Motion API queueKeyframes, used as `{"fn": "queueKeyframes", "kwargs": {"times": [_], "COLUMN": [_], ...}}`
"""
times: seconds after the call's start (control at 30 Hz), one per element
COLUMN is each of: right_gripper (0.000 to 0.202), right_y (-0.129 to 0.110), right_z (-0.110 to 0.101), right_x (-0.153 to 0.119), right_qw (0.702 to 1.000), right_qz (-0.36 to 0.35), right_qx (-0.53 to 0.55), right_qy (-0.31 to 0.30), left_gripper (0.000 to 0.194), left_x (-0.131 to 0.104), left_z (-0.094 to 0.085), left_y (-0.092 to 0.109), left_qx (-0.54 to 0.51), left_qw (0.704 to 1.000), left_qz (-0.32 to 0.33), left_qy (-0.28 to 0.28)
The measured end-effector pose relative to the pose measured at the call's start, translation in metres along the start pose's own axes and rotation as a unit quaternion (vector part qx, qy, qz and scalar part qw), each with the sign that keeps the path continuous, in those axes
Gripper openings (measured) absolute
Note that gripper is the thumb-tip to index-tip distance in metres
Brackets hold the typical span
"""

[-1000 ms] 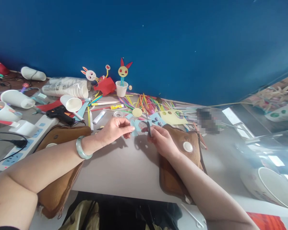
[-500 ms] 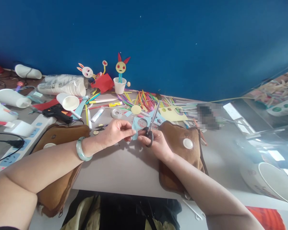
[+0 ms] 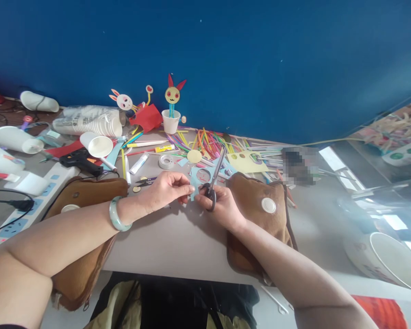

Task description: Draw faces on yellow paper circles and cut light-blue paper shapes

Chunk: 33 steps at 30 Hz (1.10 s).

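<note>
My left hand (image 3: 171,188), a pale green bangle (image 3: 115,214) on its wrist, pinches a small light blue paper piece (image 3: 193,194) between thumb and fingers. My right hand (image 3: 222,205) is closed around the dark handles of a pair of scissors (image 3: 219,165). The blades point up and away from me, and they look nearly closed. The two hands are close together above the table, the paper piece between them. Just beyond lies a light blue sheet (image 3: 194,172) with a round hole in it; it partly overlaps the held piece in view.
Brown cushions (image 3: 256,214) flank the hands. Behind lie a yellow paper circle (image 3: 194,156), a tape roll (image 3: 166,161), coloured pipe cleaners (image 3: 208,139) and punched yellow paper (image 3: 243,163). At left are a glue gun (image 3: 80,161), a power strip (image 3: 37,205) and paper cups (image 3: 99,145).
My right hand has shifted slightly left, toward the left hand, and the scissors have turned a little. My left hand has stayed almost still, keeping its pinch on the paper.
</note>
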State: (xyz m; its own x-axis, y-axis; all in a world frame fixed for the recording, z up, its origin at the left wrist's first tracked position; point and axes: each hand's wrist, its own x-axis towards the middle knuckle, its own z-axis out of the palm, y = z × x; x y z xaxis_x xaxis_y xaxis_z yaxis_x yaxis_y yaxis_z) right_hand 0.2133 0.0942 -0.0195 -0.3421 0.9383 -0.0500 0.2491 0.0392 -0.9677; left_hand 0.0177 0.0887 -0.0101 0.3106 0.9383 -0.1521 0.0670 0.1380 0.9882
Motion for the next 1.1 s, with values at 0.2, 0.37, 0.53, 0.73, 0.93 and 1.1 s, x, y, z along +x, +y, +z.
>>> {"fn": "queueKeyframes", "kwargs": {"times": [0.2, 0.37, 0.53, 0.73, 0.93, 1.1], "right_gripper": [0.039, 0.044, 0.059, 0.072, 0.073, 0.073], "right_y": [-0.002, -0.005, -0.005, 0.001, 0.001, 0.001], "right_z": [0.001, 0.000, 0.000, 0.002, 0.003, 0.005], "right_x": [0.000, -0.001, -0.001, -0.003, -0.003, -0.003], "right_qw": [1.000, 0.998, 0.993, 0.979, 0.974, 0.973], "right_qz": [0.000, 0.012, -0.012, 0.013, 0.007, -0.004], "right_qx": [0.018, 0.041, 0.006, -0.072, -0.089, -0.084], "right_qy": [-0.020, -0.045, -0.116, -0.191, -0.208, -0.213], "left_gripper": [0.021, 0.019, 0.021, 0.021, 0.019, 0.018], "left_x": [0.000, 0.002, 0.005, 0.005, 0.004, 0.004], "left_z": [-0.003, -0.014, -0.022, -0.022, -0.021, -0.022], "left_y": [0.002, 0.010, 0.012, 0.013, 0.014, 0.012], "left_qx": [0.002, -0.003, -0.020, -0.051, -0.060, -0.053], "left_qw": [1.000, 0.996, 0.992, 0.989, 0.988, 0.988], "left_qz": [0.013, 0.058, 0.085, 0.093, 0.098, 0.100], "left_qy": [0.010, 0.065, 0.092, 0.104, 0.107, 0.107]}}
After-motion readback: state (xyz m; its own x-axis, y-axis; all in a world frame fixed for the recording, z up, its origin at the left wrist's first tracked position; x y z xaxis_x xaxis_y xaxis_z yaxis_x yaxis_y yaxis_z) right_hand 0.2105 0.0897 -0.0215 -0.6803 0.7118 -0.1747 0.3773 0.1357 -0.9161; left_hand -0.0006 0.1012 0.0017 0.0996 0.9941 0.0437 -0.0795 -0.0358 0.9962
